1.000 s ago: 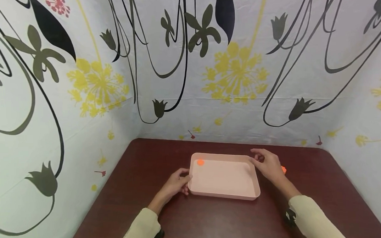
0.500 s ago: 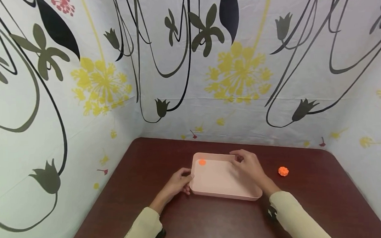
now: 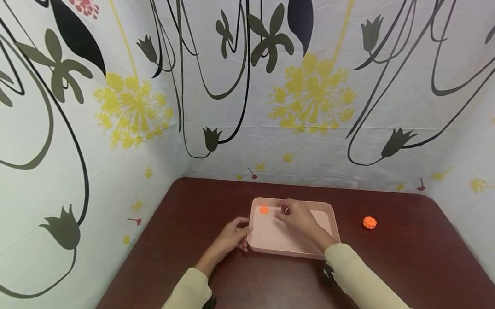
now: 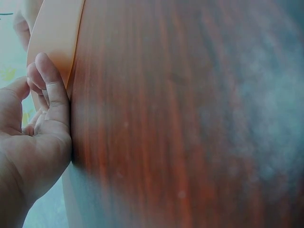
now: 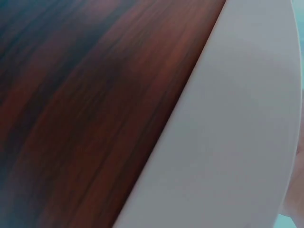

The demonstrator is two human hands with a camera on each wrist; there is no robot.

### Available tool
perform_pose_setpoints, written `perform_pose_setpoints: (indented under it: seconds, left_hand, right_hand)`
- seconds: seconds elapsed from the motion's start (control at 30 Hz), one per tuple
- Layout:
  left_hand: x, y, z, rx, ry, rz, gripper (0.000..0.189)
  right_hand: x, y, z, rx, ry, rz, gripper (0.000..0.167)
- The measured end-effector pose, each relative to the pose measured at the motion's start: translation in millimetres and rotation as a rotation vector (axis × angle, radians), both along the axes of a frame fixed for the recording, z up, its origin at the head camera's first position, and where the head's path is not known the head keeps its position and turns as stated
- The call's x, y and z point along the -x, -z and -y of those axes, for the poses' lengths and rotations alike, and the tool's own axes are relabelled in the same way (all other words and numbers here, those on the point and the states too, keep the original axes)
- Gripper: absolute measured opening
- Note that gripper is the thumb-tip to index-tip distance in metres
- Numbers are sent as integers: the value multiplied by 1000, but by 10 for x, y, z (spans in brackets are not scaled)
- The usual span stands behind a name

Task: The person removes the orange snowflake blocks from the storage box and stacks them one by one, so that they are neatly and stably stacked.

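A shallow pale pink tray (image 3: 272, 238) lies on the dark red-brown table. My left hand (image 3: 231, 236) grips its left end, thumb at the rim and fingers along the outer wall; the left wrist view shows this hand (image 4: 42, 123) against the tray wall (image 4: 59, 33). Inside the tray's far left corner is a small flat orange disc (image 3: 264, 210). Over the tray, just right of the disc, hovers my right hand (image 3: 300, 218), fingers bent loosely and a gap between thumb and fingers; I see nothing held. In the right wrist view, the tray's outer wall (image 5: 223, 114) hides most of that hand.
An orange flower-shaped piece (image 3: 369, 223) lies on the table (image 3: 417, 248) to the right of the tray. Patterned cloth walls (image 3: 247, 145) enclose the table's back and both sides.
My right hand has moved left from the tray's right end to near the orange disc, uncovering the orange piece on the table. The left hand stays at the tray's left end.
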State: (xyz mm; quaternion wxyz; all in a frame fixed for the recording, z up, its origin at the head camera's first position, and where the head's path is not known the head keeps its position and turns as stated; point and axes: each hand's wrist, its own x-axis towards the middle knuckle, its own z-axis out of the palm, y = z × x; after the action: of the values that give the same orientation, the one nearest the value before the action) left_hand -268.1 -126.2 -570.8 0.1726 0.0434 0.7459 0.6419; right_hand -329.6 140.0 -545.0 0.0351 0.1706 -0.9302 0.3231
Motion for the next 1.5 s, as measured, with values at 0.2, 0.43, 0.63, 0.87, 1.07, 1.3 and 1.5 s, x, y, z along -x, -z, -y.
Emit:
perform_pose_setpoints:
  seconds: [0.2,0.43,0.63,0.87,1.07,1.3,1.5]
  left_hand:
    - [-4,-4,0,-7,-1,0,53]
    - [2,-24,-3,-12,-2,8,52]
    - [0,-36,-4,-17,-3,-2,52]
    - [8,-39,0,-21,-4,0,51]
    - [16,-5,-4,-34,-6,4,51]
    - [12,-9,-16,-38,-2,-1,51]
    - [9,-9,-17,-28,-9,1,51]
  right_hand:
    - [39,-1,187,-18,21,21,30]
    - [73,36,312,-19,37,57,19]
    - [95,45,385,-71,36,25,25]
    - [125,69,520,-188,141,11,32]
    - [127,25,630,-280,194,1,50]
    - [155,-5,699,-331,230,3,52]
    - [170,14,712,-326,243,10,50]
